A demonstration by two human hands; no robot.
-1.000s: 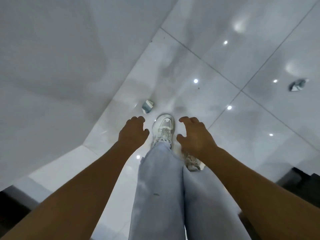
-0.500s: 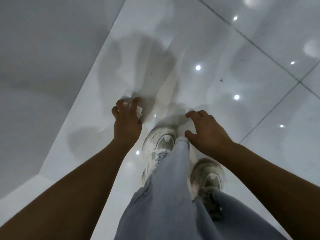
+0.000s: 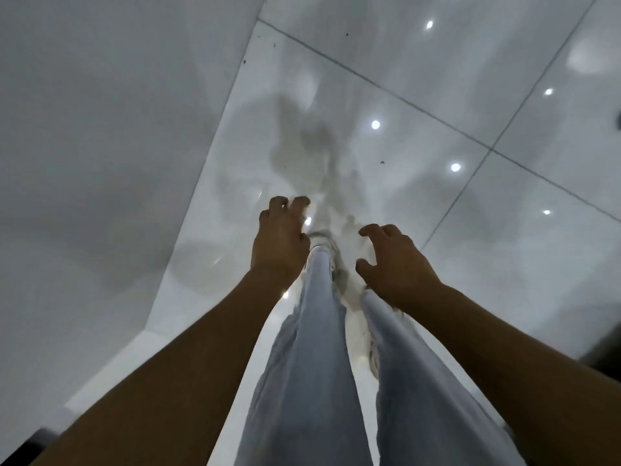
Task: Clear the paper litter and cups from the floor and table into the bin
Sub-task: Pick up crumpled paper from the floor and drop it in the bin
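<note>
— Where's the litter? The bin?

— I see neither. My left hand (image 3: 280, 242) is curled; whether it holds paper, I can't tell. My right hand (image 3: 391, 260) hangs loosely open above the floor (image 3: 437, 79).

— Risk?

— A hidden scrap slipping out unnoticed.

looks like an indoor room with a polished finish, could be an office or a modern flat, can't really tell which. the floor (image 3: 437, 230) is big glossy white tiles with thin dark grout lines, and it mirrors small round ceiling spotlights (image 3: 375, 124) all over. a plain white wall (image 3: 100, 129) meets it on the left. something dark sits at the right edge, too cropped to make out.
</note>
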